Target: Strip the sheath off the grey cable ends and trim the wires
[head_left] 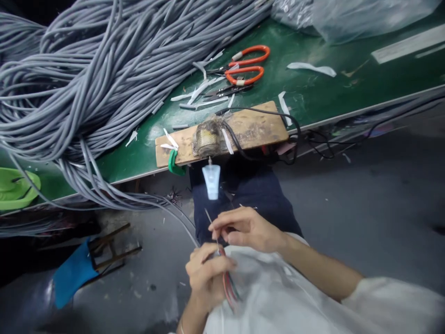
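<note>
Coloured wires point(226, 285) held by the left grip point(207, 279) could slip if the right grip point(253, 229), pinching a thin strand point(208, 216), tugs

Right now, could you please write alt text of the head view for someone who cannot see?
A person's left hand has coloured wires in its grip; the right hand touches a thin strand. Ahead, a green bench holds grey cable coils, orange-handled scissors and, at its edge, a wooden board.
</note>
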Available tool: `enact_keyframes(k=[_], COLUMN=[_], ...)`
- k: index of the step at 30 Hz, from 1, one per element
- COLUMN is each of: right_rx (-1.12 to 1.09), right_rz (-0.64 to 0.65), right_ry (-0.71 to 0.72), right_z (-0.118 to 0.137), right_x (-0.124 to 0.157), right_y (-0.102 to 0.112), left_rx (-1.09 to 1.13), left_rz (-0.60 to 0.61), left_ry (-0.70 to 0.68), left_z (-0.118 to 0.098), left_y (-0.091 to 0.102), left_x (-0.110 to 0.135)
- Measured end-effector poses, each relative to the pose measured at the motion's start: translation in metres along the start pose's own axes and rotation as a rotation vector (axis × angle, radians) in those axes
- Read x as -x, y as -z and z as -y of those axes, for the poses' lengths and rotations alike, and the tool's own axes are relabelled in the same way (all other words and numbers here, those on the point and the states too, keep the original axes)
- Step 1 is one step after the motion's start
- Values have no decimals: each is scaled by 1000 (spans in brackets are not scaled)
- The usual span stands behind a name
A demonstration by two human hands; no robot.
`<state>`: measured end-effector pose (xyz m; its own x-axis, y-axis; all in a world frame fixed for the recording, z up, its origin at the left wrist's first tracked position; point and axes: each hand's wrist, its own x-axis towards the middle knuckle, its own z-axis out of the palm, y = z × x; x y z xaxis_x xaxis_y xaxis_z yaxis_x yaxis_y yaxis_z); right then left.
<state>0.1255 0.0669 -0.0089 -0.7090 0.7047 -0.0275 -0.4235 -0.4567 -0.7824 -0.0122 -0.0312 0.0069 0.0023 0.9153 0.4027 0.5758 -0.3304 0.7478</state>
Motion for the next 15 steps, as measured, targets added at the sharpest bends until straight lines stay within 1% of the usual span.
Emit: enact_keyframes(k=[2, 5, 7, 10, 13, 15], right_rx=[-17, -33, -24, -16, 3, 50], right_rz=[-15, -114, -182, -300, -416, -409], right_ry=[-19, -20, -1, 41, 67, 15], right_z=[4, 13, 19, 24, 21, 16], right_x=[0, 1, 4, 7, 9, 11], right_y=[-8, -15, -17, -15, -9, -4], left_rx=[65, 177, 297, 433, 540, 621], left_rz=[-32, -121, -148, -151, -139, -135], left_ry=[47, 239, 342, 410, 459, 481], left_z=[-1, -7, -14, -23, -27, -26], left_y=[-4, -12, -16, -18, -18, -18], left_x=[3, 4, 2, -3, -8, -10])
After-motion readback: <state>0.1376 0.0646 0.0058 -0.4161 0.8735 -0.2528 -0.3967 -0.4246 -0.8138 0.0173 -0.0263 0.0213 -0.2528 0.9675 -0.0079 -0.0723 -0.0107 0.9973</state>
